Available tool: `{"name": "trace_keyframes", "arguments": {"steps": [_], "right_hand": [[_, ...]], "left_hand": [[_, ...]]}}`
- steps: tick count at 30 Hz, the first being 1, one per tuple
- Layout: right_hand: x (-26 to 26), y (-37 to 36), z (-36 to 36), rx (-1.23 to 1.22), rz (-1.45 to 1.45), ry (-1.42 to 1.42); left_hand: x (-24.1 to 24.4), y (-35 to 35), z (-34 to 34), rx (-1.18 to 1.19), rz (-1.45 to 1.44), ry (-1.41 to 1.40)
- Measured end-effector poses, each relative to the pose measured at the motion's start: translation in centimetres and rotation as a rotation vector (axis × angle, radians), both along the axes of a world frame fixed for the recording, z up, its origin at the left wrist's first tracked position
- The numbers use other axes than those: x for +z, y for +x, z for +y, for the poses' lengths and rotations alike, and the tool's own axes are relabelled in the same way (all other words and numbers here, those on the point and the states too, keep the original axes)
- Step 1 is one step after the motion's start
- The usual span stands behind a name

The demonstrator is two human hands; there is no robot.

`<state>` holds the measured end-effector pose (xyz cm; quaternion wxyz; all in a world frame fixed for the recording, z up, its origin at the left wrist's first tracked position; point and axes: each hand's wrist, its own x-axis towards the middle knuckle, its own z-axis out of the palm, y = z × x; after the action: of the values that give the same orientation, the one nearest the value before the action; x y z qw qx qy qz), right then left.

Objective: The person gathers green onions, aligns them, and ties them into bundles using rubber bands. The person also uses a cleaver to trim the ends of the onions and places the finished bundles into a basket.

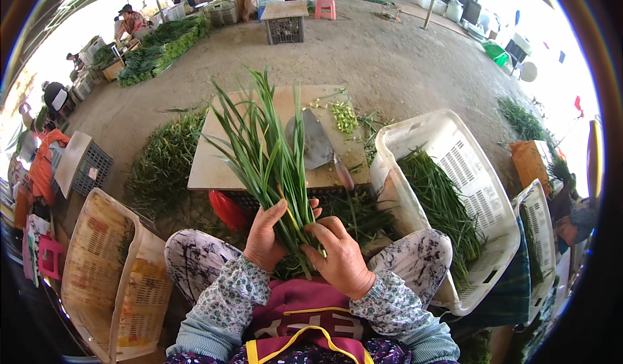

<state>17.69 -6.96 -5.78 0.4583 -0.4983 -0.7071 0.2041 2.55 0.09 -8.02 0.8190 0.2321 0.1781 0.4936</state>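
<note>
My left hand (266, 235) grips a bunch of garlic chives (272, 154) above my lap, its long flat leaves fanning up and away from me. A yellowed leaf (288, 209) shows among the green ones. On the right side of the bunch's lower part, my right hand (338, 254) pinches at the leaves with bent thumb and fingers. Behind the bunch stands a low table with a pale board top (219, 169). A broad-bladed cleaver (316, 142) lies on it, partly covered by the leaves, its wooden handle toward me. Chopped stem ends (344, 118) are scattered at the board's far right.
To my right, a white plastic crate (474, 169) holds more chives (438, 203). A stained crate (97, 252) stands tilted at my left. A heap of leaves (168, 164) lies on the ground left of the table. Farther off are a pink stool (325, 8) and several people.
</note>
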Motion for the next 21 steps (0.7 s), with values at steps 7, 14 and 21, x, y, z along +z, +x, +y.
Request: {"name": "trace_keyframes", "arguments": {"steps": [7,14,21], "right_hand": [[-1.5,0.0,-0.7,-0.019,0.267,-0.029],[-2.5,2.0,-2.4,0.361,0.576,-0.369],[-3.1,6.5,-5.6,0.375,0.852,-0.616]], "left_hand": [[-0.1,0.7,-0.2,0.024,0.074,0.068],[-0.4,-0.5,0.9,0.136,0.07,-0.014],[-0.6,-0.8,2.3,0.21,0.061,-0.003]]}}
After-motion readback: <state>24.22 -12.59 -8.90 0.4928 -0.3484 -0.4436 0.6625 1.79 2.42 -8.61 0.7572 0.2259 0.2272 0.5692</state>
